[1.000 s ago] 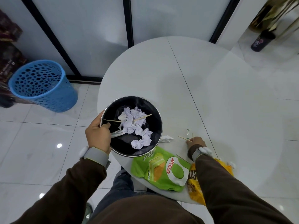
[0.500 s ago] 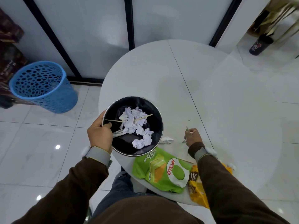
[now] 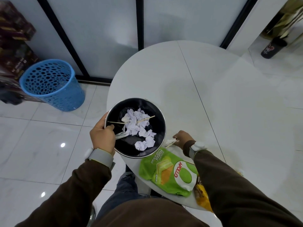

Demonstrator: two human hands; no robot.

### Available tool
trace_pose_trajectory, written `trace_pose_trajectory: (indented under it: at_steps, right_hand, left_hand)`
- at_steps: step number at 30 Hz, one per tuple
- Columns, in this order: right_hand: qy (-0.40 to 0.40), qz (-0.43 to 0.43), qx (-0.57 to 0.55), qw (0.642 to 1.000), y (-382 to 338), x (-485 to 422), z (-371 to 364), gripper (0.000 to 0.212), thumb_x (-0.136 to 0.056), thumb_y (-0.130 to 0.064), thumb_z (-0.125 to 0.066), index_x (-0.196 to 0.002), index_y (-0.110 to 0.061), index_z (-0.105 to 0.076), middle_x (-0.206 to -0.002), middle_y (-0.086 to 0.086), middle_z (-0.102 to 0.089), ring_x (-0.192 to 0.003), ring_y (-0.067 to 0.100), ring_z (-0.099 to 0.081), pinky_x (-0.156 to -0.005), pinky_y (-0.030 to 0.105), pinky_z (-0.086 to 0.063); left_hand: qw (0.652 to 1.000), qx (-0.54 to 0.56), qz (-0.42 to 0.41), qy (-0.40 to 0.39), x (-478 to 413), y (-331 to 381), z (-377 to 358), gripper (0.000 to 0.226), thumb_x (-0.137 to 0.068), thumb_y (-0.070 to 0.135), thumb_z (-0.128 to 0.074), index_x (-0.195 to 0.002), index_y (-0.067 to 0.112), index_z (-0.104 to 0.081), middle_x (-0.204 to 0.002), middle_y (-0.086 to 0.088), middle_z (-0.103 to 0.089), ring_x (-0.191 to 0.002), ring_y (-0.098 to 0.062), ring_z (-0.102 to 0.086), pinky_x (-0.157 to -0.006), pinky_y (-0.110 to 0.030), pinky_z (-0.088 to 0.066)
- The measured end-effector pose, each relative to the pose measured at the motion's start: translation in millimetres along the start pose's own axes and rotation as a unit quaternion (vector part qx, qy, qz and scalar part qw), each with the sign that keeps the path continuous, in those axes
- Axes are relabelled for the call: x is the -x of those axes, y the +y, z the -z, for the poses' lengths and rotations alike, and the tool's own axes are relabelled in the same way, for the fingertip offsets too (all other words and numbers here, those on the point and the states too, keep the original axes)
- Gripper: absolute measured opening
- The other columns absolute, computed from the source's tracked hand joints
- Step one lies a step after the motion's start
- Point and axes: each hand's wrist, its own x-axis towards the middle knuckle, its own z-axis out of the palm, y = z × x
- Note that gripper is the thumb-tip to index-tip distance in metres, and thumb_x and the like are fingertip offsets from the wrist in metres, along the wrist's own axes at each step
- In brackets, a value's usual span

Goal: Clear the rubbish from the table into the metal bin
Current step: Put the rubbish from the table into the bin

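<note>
Bare table (image 3: 221, 99) open ahead, metal bin (image 3: 159, 115) blocking left edge, green wrapper (image 3: 165, 176) crowding near edge

Dim, cool overhead light glints in small glare spots on the glossy floor tiles (image 3: 62, 145), edges bowed by wide-angle distortion.

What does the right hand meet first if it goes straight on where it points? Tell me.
The right hand, pinching a wooden stick, points left. First in line is the crumpled paper scrap by its fingertips, then the metal bin rim; height above the scrap is unclear.
</note>
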Motion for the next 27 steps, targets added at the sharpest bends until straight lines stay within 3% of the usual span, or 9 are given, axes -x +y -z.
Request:
trace_pose_trajectory:
  at_steps: [4,9,12,15,18,21,24,27]
  right_hand:
    - [-0.051,0.000,0.041,0.998,-5.8,-0.8,-7.4,0.038,-0.084,-0.031,-0.076,-0.119,-0.018,-0.071,-0.124,0.012,-0.057,-0.118,0.028,-0.055,-0.096,0.027,-0.042]
    - [-0.021,-0.055,0.032,0.998,-2.2,-2.8,-16.1,0.035,-0.095,-0.025,-0.057,-0.125,-0.010,-0.066,-0.130,0.015,-0.055,-0.123,0.030,-0.056,-0.102,0.031,-0.043]
    - [-0.025,-0.069,0.030,0.997,-0.5,0.2,-15.4,0.034,-0.091,-0.026,-0.057,-0.116,-0.005,-0.068,-0.123,0.016,-0.059,-0.115,0.031,-0.060,-0.095,0.031,-0.047]
    - [0.000,-0.087,-0.008,0.996,-5.9,8.9,-1.4,0.030,-0.084,-0.029,-0.065,-0.103,-0.006,-0.068,-0.112,0.015,-0.062,-0.105,0.033,-0.061,-0.079,0.027,-0.043]
    - [0.138,-0.089,-0.110,0.980,-16.8,26.9,26.0,0.020,-0.077,-0.025,-0.070,-0.084,-0.009,-0.060,-0.090,0.012,-0.062,-0.089,0.033,-0.062,-0.070,0.028,-0.037]
    - [0.290,-0.058,-0.225,0.928,-33.7,56.6,59.8,0.013,-0.076,-0.012,-0.068,-0.079,-0.011,-0.055,-0.075,0.007,-0.061,-0.073,0.030,-0.056,-0.066,0.028,-0.038]
    - [0.405,-0.005,-0.214,0.889,-46.1,89.4,95.4,0.009,-0.077,-0.007,-0.058,-0.076,-0.015,-0.052,-0.068,0.003,-0.056,-0.065,0.029,-0.050,-0.062,0.029,-0.037]
    - [0.473,0.017,-0.135,0.870,-42.6,111.8,124.6,0.007,-0.074,-0.012,-0.050,-0.077,-0.018,-0.048,-0.073,-0.001,-0.051,-0.066,0.026,-0.044,-0.061,0.030,-0.037]
  left_hand:
    - [1.000,-0.004,0.001,0.000,-2.2,-1.4,3.6,0.058,-0.087,-0.013,-0.051,-0.116,0.032,-0.075,-0.101,0.016,-0.073,-0.093,-0.007,-0.068,-0.081,-0.022,-0.055]
    - [1.000,0.007,0.004,-0.001,-5.1,-3.5,4.2,0.060,-0.086,-0.014,-0.051,-0.110,0.037,-0.075,-0.100,0.015,-0.074,-0.094,-0.010,-0.069,-0.087,-0.027,-0.057]
    - [1.000,0.003,0.001,-0.007,-7.4,-5.8,2.4,0.061,-0.085,-0.014,-0.051,-0.105,0.039,-0.076,-0.100,0.015,-0.075,-0.097,-0.014,-0.070,-0.090,-0.029,-0.057]
    - [1.000,0.002,-0.002,-0.013,-9.2,-8.3,0.6,0.062,-0.084,-0.014,-0.051,-0.102,0.040,-0.077,-0.102,0.013,-0.076,-0.100,-0.017,-0.071,-0.093,-0.033,-0.058]
    - [1.000,0.008,-0.003,-0.017,-6.7,-7.9,-3.4,0.062,-0.084,-0.014,-0.050,-0.106,0.038,-0.077,-0.104,0.008,-0.076,-0.102,-0.020,-0.071,-0.097,-0.036,-0.057]
    - [1.000,0.013,-0.003,-0.022,0.5,-5.7,-11.0,0.063,-0.084,-0.015,-0.049,-0.108,0.037,-0.076,-0.099,0.011,-0.075,-0.105,-0.023,-0.070,-0.096,-0.034,-0.057]
    - [0.999,0.030,0.007,-0.020,7.2,-4.5,-16.3,0.067,-0.081,-0.015,-0.048,-0.094,0.042,-0.079,-0.101,0.011,-0.076,-0.104,-0.025,-0.071,-0.097,-0.040,-0.058]
    - [0.998,0.060,0.015,-0.020,16.8,-2.2,-24.4,0.064,-0.081,-0.016,-0.049,-0.095,0.039,-0.079,-0.107,0.000,-0.077,-0.104,-0.028,-0.071,-0.097,-0.046,-0.058]
